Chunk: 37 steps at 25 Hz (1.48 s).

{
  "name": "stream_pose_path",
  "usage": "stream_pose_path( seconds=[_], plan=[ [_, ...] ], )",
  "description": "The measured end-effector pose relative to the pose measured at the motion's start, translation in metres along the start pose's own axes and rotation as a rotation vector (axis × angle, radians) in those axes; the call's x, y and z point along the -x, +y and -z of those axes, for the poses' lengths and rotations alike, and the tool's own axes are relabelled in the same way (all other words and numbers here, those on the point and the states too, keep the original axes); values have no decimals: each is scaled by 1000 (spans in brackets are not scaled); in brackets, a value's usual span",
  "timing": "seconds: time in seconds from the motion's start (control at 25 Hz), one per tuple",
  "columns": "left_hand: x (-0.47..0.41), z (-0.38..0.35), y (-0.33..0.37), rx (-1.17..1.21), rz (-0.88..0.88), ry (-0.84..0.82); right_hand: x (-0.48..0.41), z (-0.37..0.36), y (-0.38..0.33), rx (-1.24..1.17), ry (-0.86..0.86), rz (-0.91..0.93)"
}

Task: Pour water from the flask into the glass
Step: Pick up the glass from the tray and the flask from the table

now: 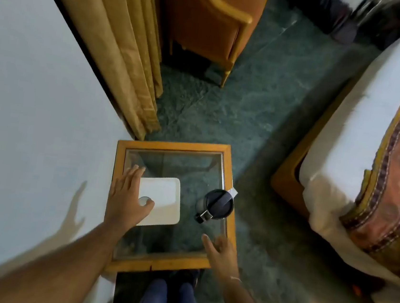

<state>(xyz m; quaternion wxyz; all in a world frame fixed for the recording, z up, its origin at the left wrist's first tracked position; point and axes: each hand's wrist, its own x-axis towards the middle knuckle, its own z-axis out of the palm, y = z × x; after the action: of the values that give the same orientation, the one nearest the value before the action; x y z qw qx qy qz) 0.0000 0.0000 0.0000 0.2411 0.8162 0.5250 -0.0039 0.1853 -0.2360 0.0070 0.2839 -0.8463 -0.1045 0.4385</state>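
Observation:
A dark flask (216, 204) with a black lid and a handle stands on the right side of a small glass-topped table (174, 144). A clear glass (144, 201) stands on a white tray (161, 200) on the table's left side. My left hand (127, 196) hovers over the tray's left edge with fingers spread, its thumb right beside the glass; I cannot tell whether it touches. My right hand (221, 252) is open near the table's front right corner, a little short of the flask, and holds nothing.
A white wall (24, 106) and yellow curtain (120, 50) lie to the left. An orange armchair (209, 20) stands behind the table. A bed with a patterned cover (369, 145) is at the right. My legs (166, 302) are below the table's near edge.

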Motion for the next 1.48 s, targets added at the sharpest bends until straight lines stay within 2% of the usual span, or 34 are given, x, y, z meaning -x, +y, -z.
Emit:
stream_pose_path(
  seconds=[0.08,0.16,0.24,0.4,0.64,0.92,1.12,1.24,1.48],
  plan=[
    [2,-29,-13,89,91,-12,-20,-28,9,-159,-83,-130],
    [11,-61,-30,182,219,-58,-40,-52,14,-274,-110,-149],
    [15,-98,-50,303,358,-87,-55,-71,18,-379,-105,-91],
    [7,-151,-82,524,509,-129,-80,-84,16,-517,21,-83],
    [-18,-199,-104,647,683,-150,-109,-98,20,-722,115,28],
    [-33,-216,-113,697,652,-176,-114,-81,33,-869,251,77],
    [-42,-227,-115,679,585,-136,-119,-58,42,-728,322,96],
    [-45,-237,-113,646,566,-52,-132,-48,38,-688,354,184],
    [-44,-228,-105,652,497,-3,-158,-26,20,-756,318,290]
  ],
)
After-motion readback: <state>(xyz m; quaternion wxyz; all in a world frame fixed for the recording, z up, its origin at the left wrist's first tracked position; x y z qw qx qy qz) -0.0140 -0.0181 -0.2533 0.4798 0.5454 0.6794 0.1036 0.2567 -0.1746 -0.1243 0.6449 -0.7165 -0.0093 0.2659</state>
